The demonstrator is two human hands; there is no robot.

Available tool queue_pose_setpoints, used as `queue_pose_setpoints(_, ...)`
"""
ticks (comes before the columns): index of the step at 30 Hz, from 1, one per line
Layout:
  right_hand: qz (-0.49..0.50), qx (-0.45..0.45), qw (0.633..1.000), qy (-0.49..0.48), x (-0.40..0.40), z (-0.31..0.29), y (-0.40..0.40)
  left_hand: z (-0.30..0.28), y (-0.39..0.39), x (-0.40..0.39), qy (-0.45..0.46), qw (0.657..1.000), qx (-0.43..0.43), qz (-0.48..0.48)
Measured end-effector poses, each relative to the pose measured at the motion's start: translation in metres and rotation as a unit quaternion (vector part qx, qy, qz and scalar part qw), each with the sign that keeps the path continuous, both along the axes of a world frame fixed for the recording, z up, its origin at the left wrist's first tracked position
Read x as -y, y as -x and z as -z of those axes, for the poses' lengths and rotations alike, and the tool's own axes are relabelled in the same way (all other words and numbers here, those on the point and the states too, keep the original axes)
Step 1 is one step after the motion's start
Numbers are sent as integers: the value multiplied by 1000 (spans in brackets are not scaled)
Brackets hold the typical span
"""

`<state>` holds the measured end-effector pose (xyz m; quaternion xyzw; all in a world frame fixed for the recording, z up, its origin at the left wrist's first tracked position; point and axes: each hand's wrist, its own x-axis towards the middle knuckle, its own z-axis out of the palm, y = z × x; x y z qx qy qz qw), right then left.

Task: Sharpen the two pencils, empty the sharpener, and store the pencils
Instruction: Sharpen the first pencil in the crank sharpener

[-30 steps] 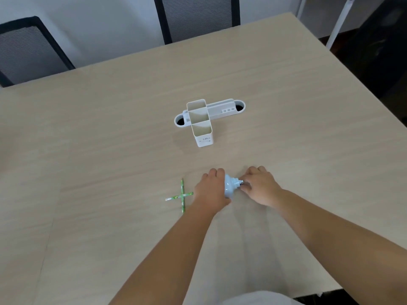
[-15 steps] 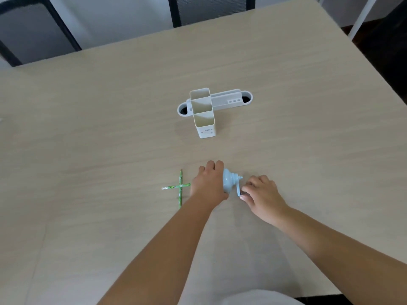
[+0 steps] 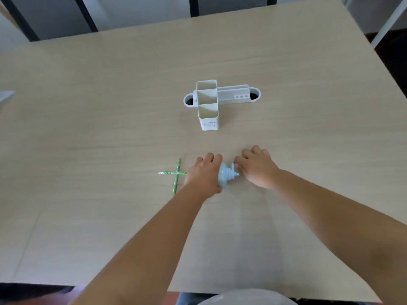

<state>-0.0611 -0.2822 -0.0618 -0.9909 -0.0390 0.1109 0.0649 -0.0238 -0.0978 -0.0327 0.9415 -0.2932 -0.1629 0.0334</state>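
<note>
We see both arms reaching out over the table (image 3: 110,106), bare from the elbow down. The left hand (image 3: 203,175) lies palm down, with its fingers curled over the left side of the light blue sharpener (image 3: 224,178), holding it against the table. The right hand (image 3: 256,167) sits just to the right of the sharpener. Its fingers are bent and pressed together around the small crank (image 3: 233,169) on the sharpener's right end. We cannot see the fingertips well, so we cannot tell just how they pinch it.

One green pencil (image 3: 170,173) pokes out sideways from under the left hand, so we think its other end is in the sharpener, but the hand hides that part. The second green pencil (image 3: 176,179) lies across the first one, just left of the left hand, and the two make a cross shape.

Past both hands, well apart from them, stands a white pencil holder (image 3: 208,106) with three box pockets and a long low tray behind it. There is small dark writing on its front, but it is too tiny for us to read.

The table is pale wood with soft lines in it. At the far edge we see dark chair frames (image 3: 86,16) and a light wall.
</note>
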Motion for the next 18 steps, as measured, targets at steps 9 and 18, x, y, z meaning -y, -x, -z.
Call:
queue_pose_setpoints(9, -144, 185, 972, 7, -5, -18, 38, 0, -3, 0, -5, 1000, 5, -6)
queue_pose_setpoints(18, -61, -160, 984, 51, -15, -11, 6, 0, -2, -1, 6, 1000, 4, -9)
